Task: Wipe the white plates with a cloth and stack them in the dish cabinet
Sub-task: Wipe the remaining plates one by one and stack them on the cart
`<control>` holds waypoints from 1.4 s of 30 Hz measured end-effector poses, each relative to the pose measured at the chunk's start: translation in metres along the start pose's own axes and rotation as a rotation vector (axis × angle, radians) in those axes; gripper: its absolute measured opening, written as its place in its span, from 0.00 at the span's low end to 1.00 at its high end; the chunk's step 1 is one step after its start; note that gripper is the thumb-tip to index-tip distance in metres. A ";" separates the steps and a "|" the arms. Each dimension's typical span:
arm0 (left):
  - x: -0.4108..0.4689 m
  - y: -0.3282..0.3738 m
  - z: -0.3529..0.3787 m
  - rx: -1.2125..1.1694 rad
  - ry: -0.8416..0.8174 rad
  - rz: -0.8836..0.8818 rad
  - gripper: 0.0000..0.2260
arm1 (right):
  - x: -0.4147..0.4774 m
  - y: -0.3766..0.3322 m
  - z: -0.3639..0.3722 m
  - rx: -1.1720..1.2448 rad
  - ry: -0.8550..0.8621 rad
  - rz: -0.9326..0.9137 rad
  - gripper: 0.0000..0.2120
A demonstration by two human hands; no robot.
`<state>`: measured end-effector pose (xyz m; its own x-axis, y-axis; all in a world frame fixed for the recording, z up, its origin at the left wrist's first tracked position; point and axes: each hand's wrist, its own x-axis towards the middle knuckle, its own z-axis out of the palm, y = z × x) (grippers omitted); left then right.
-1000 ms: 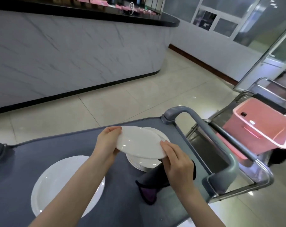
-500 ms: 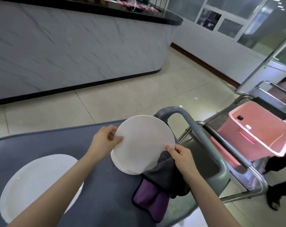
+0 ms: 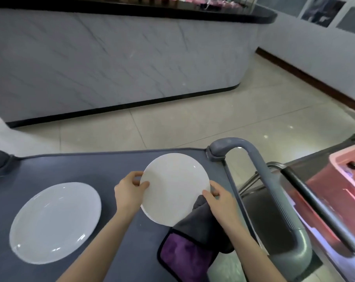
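A small white plate (image 3: 173, 186) is held tilted toward me above the grey cart top (image 3: 81, 169). My left hand (image 3: 128, 190) pinches its left rim, thumb on the face. My right hand (image 3: 220, 200) grips the right rim together with a grey and purple cloth (image 3: 190, 247) that hangs down beneath it. A sliver of more white plates shows under the held plate's lower left edge. A large white plate (image 3: 54, 222) lies flat on the cart at the left.
The cart's grey handle (image 3: 274, 192) arches at the right. Beyond it stands a metal trolley with a pink bin (image 3: 345, 192). A marble counter (image 3: 111, 58) with a black top stands across the tiled floor.
The plate rose off the stack and tipped up to face me. My right hand slid up its right rim with the cloth. The camera view shifted to the left.
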<state>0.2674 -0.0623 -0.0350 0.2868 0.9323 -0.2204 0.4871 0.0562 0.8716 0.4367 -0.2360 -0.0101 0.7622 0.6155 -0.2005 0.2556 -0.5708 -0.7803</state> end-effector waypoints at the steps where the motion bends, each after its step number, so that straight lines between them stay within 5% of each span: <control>1: -0.001 -0.001 0.002 0.008 0.011 -0.010 0.10 | 0.003 0.003 0.002 -0.003 -0.021 0.004 0.07; 18: 0.003 -0.022 0.023 0.332 0.089 -0.069 0.15 | 0.055 0.035 0.021 -0.032 -0.208 -0.019 0.03; 23: 0.000 -0.023 0.022 0.321 0.113 -0.063 0.15 | 0.059 0.031 0.023 -0.137 -0.320 0.022 0.25; 27: -0.002 -0.026 0.022 0.321 0.096 -0.049 0.15 | 0.042 0.031 0.016 -0.085 -0.304 -0.004 0.32; 32: -0.008 -0.034 0.010 0.256 0.113 -0.053 0.15 | 0.012 0.021 0.010 -0.030 -0.200 -0.120 0.24; 37: -0.017 -0.052 -0.027 0.185 0.161 -0.086 0.11 | -0.006 -0.008 0.032 -0.040 -0.263 -0.220 0.11; 42: -0.019 -0.077 -0.087 0.179 0.232 -0.116 0.08 | -0.020 -0.040 0.084 -0.088 -0.373 -0.253 0.11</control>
<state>0.1524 -0.0532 -0.0597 0.0350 0.9811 -0.1904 0.6493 0.1225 0.7506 0.3613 -0.1798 -0.0243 0.4076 0.8856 -0.2225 0.4681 -0.4119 -0.7818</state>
